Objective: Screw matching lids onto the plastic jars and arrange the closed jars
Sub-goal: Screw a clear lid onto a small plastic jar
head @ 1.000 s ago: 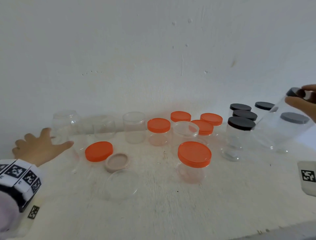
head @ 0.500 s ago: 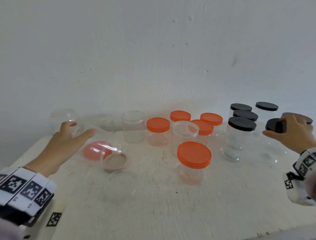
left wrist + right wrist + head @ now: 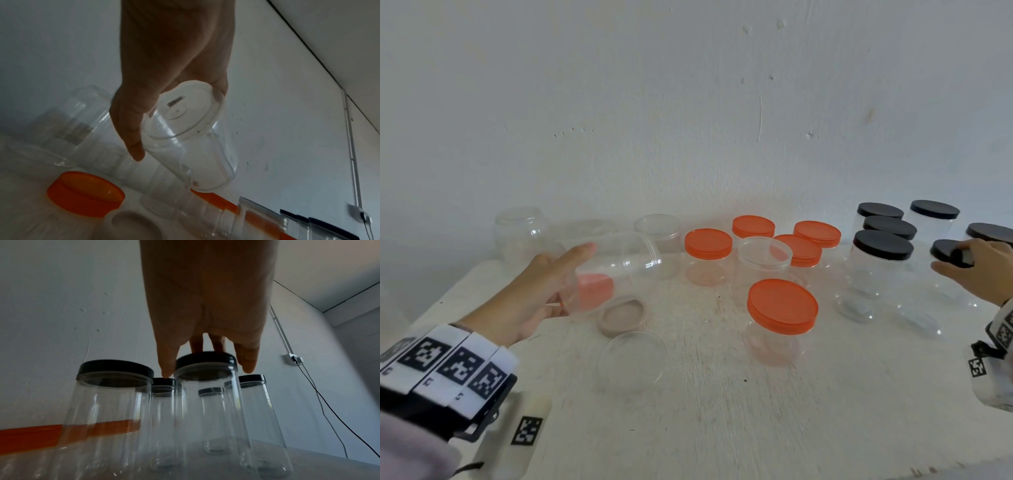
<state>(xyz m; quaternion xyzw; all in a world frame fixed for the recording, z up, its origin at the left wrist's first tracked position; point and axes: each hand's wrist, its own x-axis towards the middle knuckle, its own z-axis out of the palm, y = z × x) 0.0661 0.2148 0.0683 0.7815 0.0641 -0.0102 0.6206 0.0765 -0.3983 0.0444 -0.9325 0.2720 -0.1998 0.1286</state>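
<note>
Nearest on the counter, an orange-lidded jar. Left of it, the left hand grips a tilted lidless clear jar. Right of it, the right hand grips a black lid atop its upright jar.

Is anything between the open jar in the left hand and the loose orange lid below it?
Nothing visible. The left hand holds the open jar tilted over the loose orange lid; the beige lid lies beside it, not over it.
</note>
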